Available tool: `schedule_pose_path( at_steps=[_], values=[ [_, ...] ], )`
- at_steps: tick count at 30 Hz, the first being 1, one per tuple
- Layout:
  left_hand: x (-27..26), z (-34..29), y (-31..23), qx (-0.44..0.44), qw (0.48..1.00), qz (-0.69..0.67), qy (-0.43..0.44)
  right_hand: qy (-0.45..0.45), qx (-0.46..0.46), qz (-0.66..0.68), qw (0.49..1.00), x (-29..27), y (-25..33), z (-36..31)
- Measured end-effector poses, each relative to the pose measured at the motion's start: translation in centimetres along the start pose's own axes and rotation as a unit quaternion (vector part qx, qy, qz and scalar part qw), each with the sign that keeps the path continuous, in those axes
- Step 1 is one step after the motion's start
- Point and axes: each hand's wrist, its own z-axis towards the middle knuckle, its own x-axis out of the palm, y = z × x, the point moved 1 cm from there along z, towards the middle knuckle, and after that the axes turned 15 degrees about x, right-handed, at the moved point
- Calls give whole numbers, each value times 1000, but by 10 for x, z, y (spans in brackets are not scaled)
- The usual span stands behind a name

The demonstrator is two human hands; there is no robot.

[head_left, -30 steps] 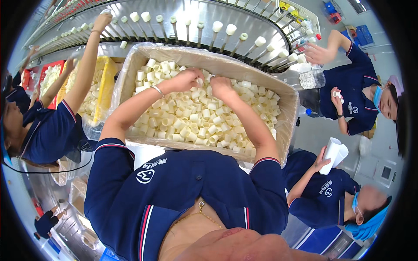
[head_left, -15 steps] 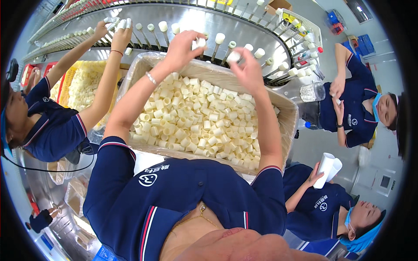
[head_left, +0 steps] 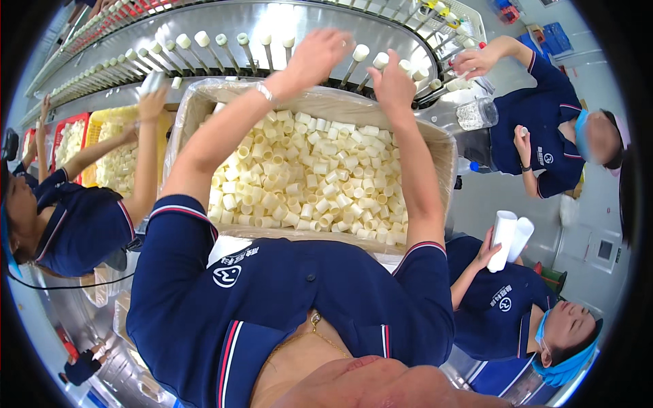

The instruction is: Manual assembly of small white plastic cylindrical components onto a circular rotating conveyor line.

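My left hand (head_left: pixel 320 58) is raised over the far edge of the box, beside the row of metal rods; its fingers are smeared by motion, and whatever they hold, if anything, does not show. Close to its right, my right hand (head_left: pixel 394 88) has closed fingers at a white plastic sleeve (head_left: pixel 381 61) on the tip of a rod. Another capped rod carries a white sleeve (head_left: pixel 360 52) between my two hands. Below my arms a large lined box (head_left: pixel 445 163) holds a deep heap of short cream plastic tubes (head_left: pixel 306 177).
The curved line of rods tipped with sleeves (head_left: pixel 202 39) runs along a steel table (head_left: pixel 299 20). At left a co-worker reaches over yellow (head_left: pixel 92 136) and red (head_left: pixel 60 129) baskets of tubes. A clear jar (head_left: pixel 476 114) and two more people are at right, one holding white rolls (head_left: pixel 503 241).
My left hand has lifted and moved right, its fingers now blurred. My right hand has risen to a rod tip. The capped rods have shifted. At right, a co-worker's arm now reaches toward the rods.
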Motion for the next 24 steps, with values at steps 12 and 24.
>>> schedule_pose_path(
  at_steps=[12, 24],
  values=[
    [71, -127, -124, 18, 978, -114, 173, 237, -251, 10, 938, 58, -65, -116],
    [-4, -101, -97, -331, 759, -556, 74, 294, -113, 278, 907, -8, -25, -98]
  ],
)
